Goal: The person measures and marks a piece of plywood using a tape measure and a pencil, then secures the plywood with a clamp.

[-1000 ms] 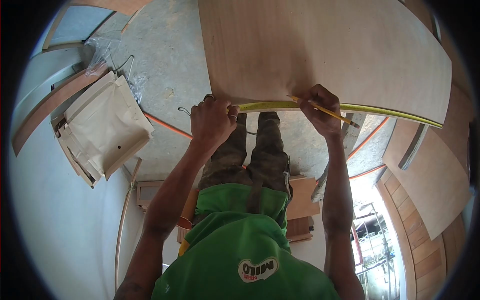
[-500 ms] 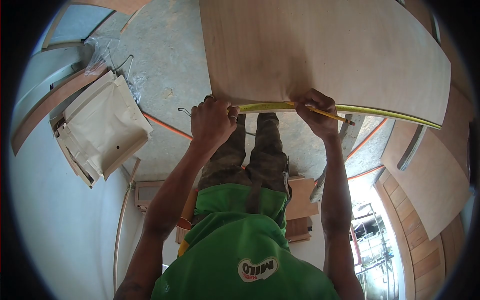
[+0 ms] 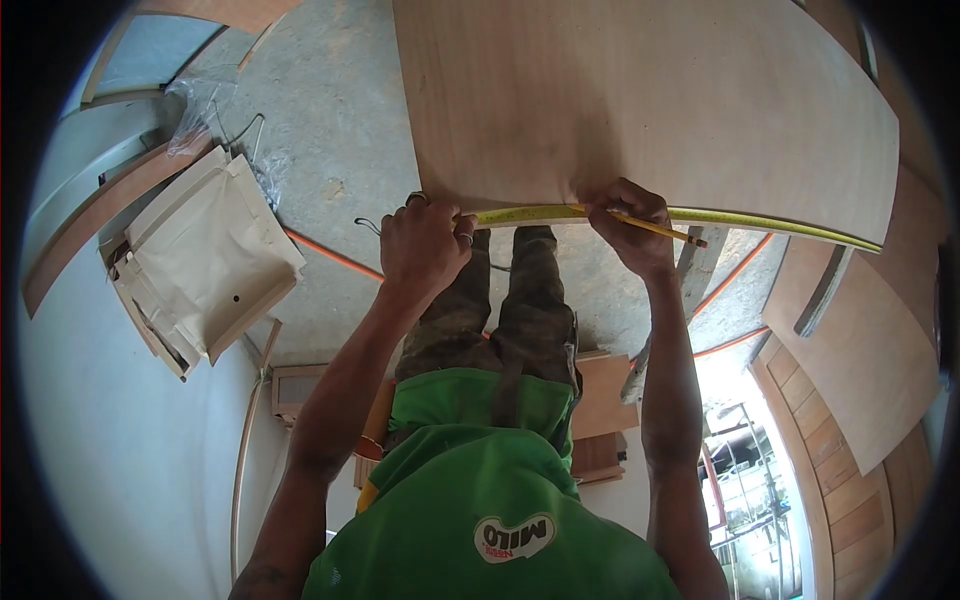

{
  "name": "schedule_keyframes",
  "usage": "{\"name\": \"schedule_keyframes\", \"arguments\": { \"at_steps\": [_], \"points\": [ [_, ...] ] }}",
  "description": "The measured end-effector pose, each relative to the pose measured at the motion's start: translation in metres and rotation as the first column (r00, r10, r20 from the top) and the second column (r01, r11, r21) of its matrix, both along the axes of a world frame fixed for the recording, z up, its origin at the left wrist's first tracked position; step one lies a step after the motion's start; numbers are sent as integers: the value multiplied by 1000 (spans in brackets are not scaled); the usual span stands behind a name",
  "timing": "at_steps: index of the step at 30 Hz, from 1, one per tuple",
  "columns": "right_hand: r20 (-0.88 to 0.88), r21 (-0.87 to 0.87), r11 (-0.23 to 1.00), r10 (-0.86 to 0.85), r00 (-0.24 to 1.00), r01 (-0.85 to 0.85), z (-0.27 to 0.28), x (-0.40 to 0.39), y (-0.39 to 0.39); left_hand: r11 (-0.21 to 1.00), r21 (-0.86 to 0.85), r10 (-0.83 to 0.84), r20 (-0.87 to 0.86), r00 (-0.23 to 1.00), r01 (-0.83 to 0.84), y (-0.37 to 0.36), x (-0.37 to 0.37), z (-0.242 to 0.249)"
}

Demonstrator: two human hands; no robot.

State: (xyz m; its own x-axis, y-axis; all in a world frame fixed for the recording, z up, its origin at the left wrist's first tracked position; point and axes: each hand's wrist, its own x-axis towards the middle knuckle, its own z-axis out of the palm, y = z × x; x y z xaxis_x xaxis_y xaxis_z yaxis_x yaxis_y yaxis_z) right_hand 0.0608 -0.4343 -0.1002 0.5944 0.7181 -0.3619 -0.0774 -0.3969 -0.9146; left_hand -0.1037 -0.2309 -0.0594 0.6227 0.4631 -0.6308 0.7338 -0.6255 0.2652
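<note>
A large plywood sheet (image 3: 640,100) lies ahead of me over the concrete floor. A yellow tape measure (image 3: 780,226) runs along its near edge toward the right. My left hand (image 3: 422,245) is closed on the tape's left end at the sheet's edge, with rings on the fingers. My right hand (image 3: 630,225) grips a yellow pencil (image 3: 668,231), its fingers resting on the tape and the edge of the sheet. My legs in camouflage trousers (image 3: 500,300) stand below the edge, between the two hands.
A cream drawer-like box (image 3: 205,255) lies on the floor at left, next to clear plastic wrap (image 3: 200,105). Orange cable (image 3: 330,252) crosses the floor. More wood panels (image 3: 860,350) lean at right. Small boards (image 3: 600,400) lie behind my legs.
My right hand has shifted slightly left along the tape, and the pencil has dropped closer to the sheet's edge. The left hand has stayed in place.
</note>
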Motion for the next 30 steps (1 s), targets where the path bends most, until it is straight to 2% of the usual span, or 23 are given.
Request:
{"name": "schedule_keyframes", "arguments": {
  "at_steps": [3, 10, 13, 15, 18, 25, 27, 30],
  "points": [
    [-34, -52, 999, -16, 999, 14, 6, 0, 1, 1000, -1, 7, 5, 1000, -7, 0, 0, 0],
    [-8, -13, 999, -47, 999, 47, 9, -1, 5, 1000, -2, 0, 5, 1000, 0, 0, -1, -2],
    [-41, -18, 998, -63, 997, 62, 9, -2, 4, 1000, -3, -1, 0, 1000, 1, 0, 1, 0],
    [-8, -39, 999, -6, 1000, 6, 7, 0, 2, 1000, -8, 0, -8, 1000, 0, 0, 1, 0],
    [-21, -61, 997, -54, 998, 52, 4, -1, 2, 1000, -6, -2, 4, 1000, 2, 0, 0, 0],
    [-16, -77, 996, -50, 999, 49, 9, -1, 6, 1000, -3, 2, 0, 1000, -2, 0, -1, -3],
    [40, -41, 996, -71, 997, 73, 6, -3, 5, 1000, -3, 6, 0, 1000, -6, 0, -1, -3],
    [-3, -60, 997, -47, 999, 47, 5, -1, 3, 1000, 0, -5, 10, 1000, 5, 0, -1, -2]
  ]
}}
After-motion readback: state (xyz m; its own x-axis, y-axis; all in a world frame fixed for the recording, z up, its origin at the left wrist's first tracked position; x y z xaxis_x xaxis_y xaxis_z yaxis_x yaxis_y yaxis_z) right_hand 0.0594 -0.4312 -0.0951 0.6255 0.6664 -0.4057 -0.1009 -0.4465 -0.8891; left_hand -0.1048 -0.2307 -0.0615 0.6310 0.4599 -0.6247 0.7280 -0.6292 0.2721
